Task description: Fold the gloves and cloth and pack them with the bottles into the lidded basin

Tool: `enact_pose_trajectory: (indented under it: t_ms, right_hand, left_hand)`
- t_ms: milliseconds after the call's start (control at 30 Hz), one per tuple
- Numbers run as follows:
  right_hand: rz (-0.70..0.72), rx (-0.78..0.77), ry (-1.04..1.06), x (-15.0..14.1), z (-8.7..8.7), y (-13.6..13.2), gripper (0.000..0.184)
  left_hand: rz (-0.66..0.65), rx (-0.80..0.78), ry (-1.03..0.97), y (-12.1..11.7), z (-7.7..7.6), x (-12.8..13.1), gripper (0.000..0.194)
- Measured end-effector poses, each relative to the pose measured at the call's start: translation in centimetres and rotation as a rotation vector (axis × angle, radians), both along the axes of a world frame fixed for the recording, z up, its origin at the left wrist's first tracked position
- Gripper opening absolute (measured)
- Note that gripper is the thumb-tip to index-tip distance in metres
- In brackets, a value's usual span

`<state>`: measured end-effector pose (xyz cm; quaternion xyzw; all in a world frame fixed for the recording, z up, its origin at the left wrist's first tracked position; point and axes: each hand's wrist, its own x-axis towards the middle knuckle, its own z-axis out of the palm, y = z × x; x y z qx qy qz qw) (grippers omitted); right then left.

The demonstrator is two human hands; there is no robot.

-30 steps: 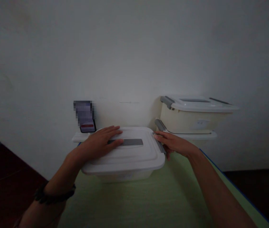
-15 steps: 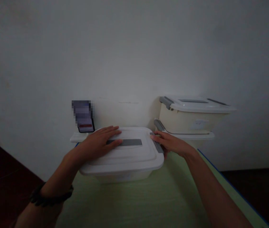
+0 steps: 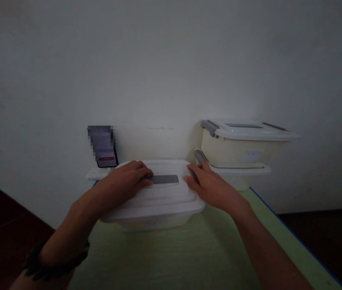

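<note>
A white lidded storage box [image 3: 159,201] stands on the green table in front of me. My left hand [image 3: 128,177] lies on the lid's left half, its fingers curled around the left end of the grey handle strip [image 3: 166,179]. At the right end of the lid, my right hand [image 3: 209,183] grips the grey side latch [image 3: 193,175], which shows between thumb and forefinger. The rest of that latch is hidden beneath the hand. The lid sits level on the box.
Two similar boxes are stacked at the back right, an upper box [image 3: 234,151] on a lower box [image 3: 240,171]. A phone [image 3: 106,151] leans upright at the back left on a white base [image 3: 96,174]. Behind everything rises a pale wall [image 3: 165,60]. The green table [image 3: 159,257] has blue edging.
My left fingers have gone from lying flat to curled over the handle strip. My right hand has shifted up and left, onto the top of the latch. The view has tilted slightly.
</note>
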<state>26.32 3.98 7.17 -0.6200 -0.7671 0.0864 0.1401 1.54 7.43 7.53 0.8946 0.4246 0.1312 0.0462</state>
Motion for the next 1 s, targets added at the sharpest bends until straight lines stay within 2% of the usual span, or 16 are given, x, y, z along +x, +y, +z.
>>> enact_pose_trajectory:
  t_ms: [233,367,633,833,1000]
  right_hand:
    - [-0.002,-0.038,-0.022,-0.3,0.1,-0.1,0.041]
    - [-0.009,-0.052,-0.033,-0.5,0.2,-0.2,0.04]
    - [-0.02,-0.059,-0.037,-0.9,0.3,-0.3,0.041]
    - [-0.032,-0.035,-0.057,-1.1,0.5,-0.5,0.04]
    - [-0.022,-0.03,-0.068,-1.0,0.3,-0.5,0.038]
  left_hand:
    - [0.006,-0.041,-0.027,-0.5,0.2,0.3,0.022]
    - [-0.002,-0.044,-0.044,-0.4,0.1,0.3,0.025]
    - [0.168,0.013,0.047,-0.1,0.4,2.0,0.044]
    - [0.187,0.074,0.088,-0.5,0.5,2.0,0.04]
    - [0.205,0.007,-0.009,-1.0,0.9,1.8,0.036]
